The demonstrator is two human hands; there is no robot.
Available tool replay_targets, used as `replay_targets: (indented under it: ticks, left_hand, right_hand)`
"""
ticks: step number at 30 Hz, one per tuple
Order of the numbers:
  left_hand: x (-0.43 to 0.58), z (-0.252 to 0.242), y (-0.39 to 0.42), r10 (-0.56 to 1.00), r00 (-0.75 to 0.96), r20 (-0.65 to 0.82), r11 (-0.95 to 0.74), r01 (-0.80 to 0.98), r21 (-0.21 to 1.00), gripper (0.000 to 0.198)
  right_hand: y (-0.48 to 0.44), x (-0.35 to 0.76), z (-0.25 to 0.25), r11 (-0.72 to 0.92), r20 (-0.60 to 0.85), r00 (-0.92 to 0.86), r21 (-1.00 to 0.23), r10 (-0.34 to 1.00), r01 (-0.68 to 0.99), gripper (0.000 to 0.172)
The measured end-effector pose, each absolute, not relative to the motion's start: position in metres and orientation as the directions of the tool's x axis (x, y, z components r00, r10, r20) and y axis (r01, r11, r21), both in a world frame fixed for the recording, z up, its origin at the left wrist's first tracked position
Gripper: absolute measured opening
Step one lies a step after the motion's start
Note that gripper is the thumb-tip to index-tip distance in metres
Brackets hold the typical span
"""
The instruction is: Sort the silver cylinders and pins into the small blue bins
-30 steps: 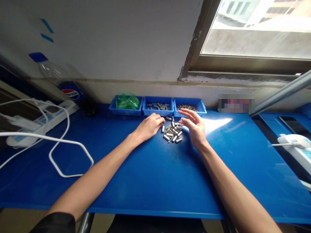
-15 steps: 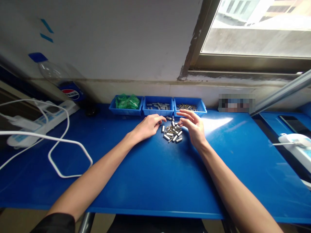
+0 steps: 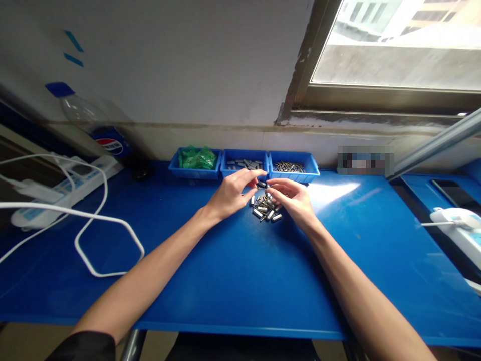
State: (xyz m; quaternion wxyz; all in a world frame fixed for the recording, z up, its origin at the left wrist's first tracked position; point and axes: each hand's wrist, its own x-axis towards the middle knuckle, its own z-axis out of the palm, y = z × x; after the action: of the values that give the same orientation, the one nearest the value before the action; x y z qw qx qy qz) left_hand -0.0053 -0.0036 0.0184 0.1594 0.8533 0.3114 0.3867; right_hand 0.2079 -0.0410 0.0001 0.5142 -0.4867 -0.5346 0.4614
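A small pile of metal pieces (image 3: 263,210) lies on the blue table, made of short block-like parts and thin brass-coloured pins. Just beyond its near part, my left hand (image 3: 235,195) hovers with thumb and forefinger apart. Facing it from the right, my right hand (image 3: 295,200) has its thumb and fingertips brought together. A thin metal pin (image 3: 262,188) seems to stick out from the right fingertips toward the left thumb; whether the left thumb touches it I cannot tell. The inner fingers of both hands are partly hidden.
Behind the hands stand three blue bins: one with a green plastic bag (image 3: 197,158), one with grey metal blocks (image 3: 248,164), one with thin pins (image 3: 289,166). A cola bottle (image 3: 108,140), power strip (image 3: 67,190) and white cable (image 3: 139,245) are at left.
My hands have come closer together over the pile's far side. The left thumb and forefinger have spread apart, and a thin pin now shows between the hands.
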Motion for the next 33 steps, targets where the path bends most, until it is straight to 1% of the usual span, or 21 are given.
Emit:
replay_targets:
  ticks: [4,7,9,11,14,16,18,23,27,30,33]
  left_hand:
    - [-0.005,0.017,-0.004,0.630,0.538,0.560,-0.775,0.399,0.489,0.038]
    - [-0.008,0.020,-0.001,0.652,0.561,0.510,-0.756,0.433,0.490,0.033]
    - [-0.012,0.024,0.001,0.688,0.594,0.417,-0.722,0.510,0.467,0.026]
    - [-0.017,0.028,0.003,0.731,0.621,0.284,-0.678,0.608,0.413,0.018]
    - [-0.024,0.030,0.006,0.768,0.629,0.119,-0.627,0.702,0.337,0.013]
    - [-0.027,0.029,0.008,0.768,0.637,0.068,-0.620,0.712,0.331,0.014]
    - [-0.028,0.027,0.009,0.759,0.649,0.047,-0.620,0.699,0.357,0.018]
    - [-0.028,0.020,0.010,0.741,0.669,0.062,-0.623,0.649,0.436,0.027]
    - [-0.026,0.017,0.009,0.720,0.681,0.134,-0.647,0.587,0.487,0.027]
    - [-0.021,0.020,0.009,0.717,0.649,0.255,-0.662,0.519,0.541,0.025]
    - [-0.015,0.025,0.007,0.722,0.551,0.418,-0.671,0.414,0.615,0.025]
  right_hand:
    - [-0.041,0.207,0.002,0.076,0.075,-0.040,-0.997,0.996,0.029,0.035]
    - [-0.040,0.209,0.000,0.067,0.066,-0.033,-0.998,0.997,0.014,0.034]
    - [-0.038,0.211,-0.003,0.075,0.075,0.034,-0.997,0.997,0.000,0.034]
    - [-0.035,0.213,-0.006,0.120,0.115,0.155,-0.993,0.981,-0.022,0.033]
    - [-0.032,0.217,-0.009,0.203,0.180,0.298,-0.978,0.938,-0.049,0.037]
    - [-0.031,0.219,-0.009,0.222,0.192,0.317,-0.973,0.929,-0.059,0.043]
    - [-0.032,0.220,-0.008,0.222,0.191,0.303,-0.973,0.933,-0.068,0.042]
    - [-0.035,0.215,-0.007,0.202,0.185,0.232,-0.978,0.955,-0.050,0.024]
    - [-0.035,0.213,-0.007,0.169,0.160,0.191,-0.985,0.969,-0.034,0.021]
    - [-0.036,0.213,-0.007,0.162,0.156,0.145,-0.986,0.977,-0.031,0.021]
    - [-0.039,0.212,-0.004,0.151,0.149,0.091,-0.988,0.985,-0.013,0.024]
